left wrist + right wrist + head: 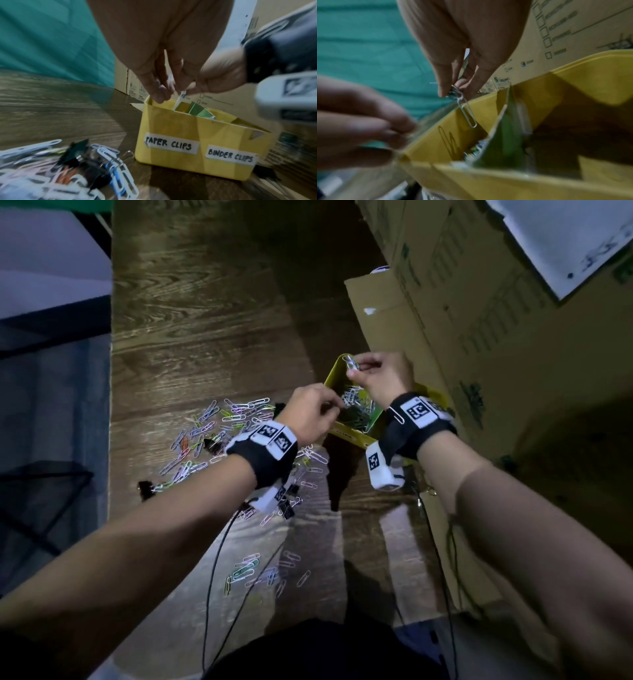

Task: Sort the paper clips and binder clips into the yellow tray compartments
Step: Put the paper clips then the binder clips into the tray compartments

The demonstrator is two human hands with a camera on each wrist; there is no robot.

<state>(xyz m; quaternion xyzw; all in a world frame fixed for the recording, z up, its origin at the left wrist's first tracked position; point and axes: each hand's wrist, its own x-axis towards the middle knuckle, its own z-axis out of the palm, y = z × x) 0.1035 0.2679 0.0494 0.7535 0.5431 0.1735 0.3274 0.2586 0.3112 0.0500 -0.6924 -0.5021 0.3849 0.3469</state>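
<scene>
A yellow tray [333, 376] [171, 128] [590, 70] stands on the wooden table, labelled PAPER CLIPS on its left half and BINDER CLIPS on its right, with a green divider [505, 135] between them. Several paper clips [359, 409] lie in the left compartment. My right hand [354, 369] [453, 92] pinches a small bunch of clips above that compartment, and one silver paper clip [468, 115] dangles from it. My left hand [337, 405] [171, 93] hovers over the tray's near left corner with fingertips pinched on what looks like a pale clip. Loose coloured paper clips [222, 422] and black binder clips [287, 506] [75, 151] lie left of the tray.
Large cardboard boxes [479, 320] stand right behind and beside the tray. A second scatter of paper clips [257, 571] lies nearer to me. Black cables [219, 577] run down from both wrists. The table's left edge [111, 405] drops off to the floor.
</scene>
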